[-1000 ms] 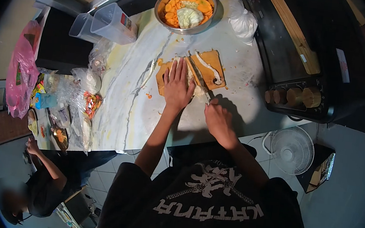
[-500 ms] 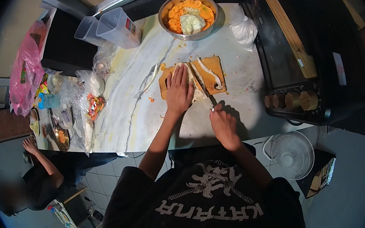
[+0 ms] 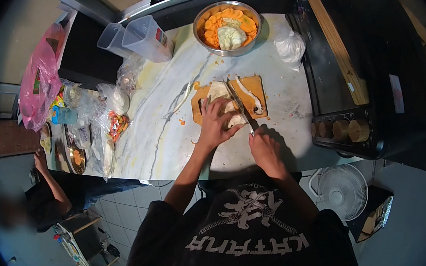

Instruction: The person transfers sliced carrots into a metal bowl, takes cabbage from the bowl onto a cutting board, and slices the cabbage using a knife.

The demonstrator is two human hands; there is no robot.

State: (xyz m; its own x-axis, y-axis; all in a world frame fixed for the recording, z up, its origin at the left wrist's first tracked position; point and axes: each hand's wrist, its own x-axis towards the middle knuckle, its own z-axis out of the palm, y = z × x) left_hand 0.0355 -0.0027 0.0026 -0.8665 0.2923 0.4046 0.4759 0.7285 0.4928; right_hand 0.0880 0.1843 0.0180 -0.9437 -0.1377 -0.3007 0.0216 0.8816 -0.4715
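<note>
On an orange cutting board [image 3: 199,112] lies a pale, flat piece of food [image 3: 219,89], whose kind I cannot make out. My left hand [image 3: 215,122] rests over its near part, fingers bent and thumb apart, holding it against the board. My right hand [image 3: 265,148] is closed round the handle of a knife [image 3: 237,101]. The long blade runs slantwise along the right edge of the pale piece, beside my left fingers. A cut-off whitish strip [image 3: 249,93] lies curved on the board's right part. Another thin pale strip [image 3: 182,98] is on the counter to the left.
Behind the board stands a steel bowl [image 3: 198,35] of orange slices and a pale chunk. Clear plastic containers [image 3: 147,41] and bags [image 3: 117,98] crowd the left. A tied white bag [image 3: 289,47] sits beside the black oven [image 3: 329,78]. Another person's hand [image 3: 41,159] is at the far left.
My left hand has drawn back toward me, its fingers going from flat to bent with the thumb out. More of the pale piece shows. The knife stays at its edge; the view has shifted slightly.
</note>
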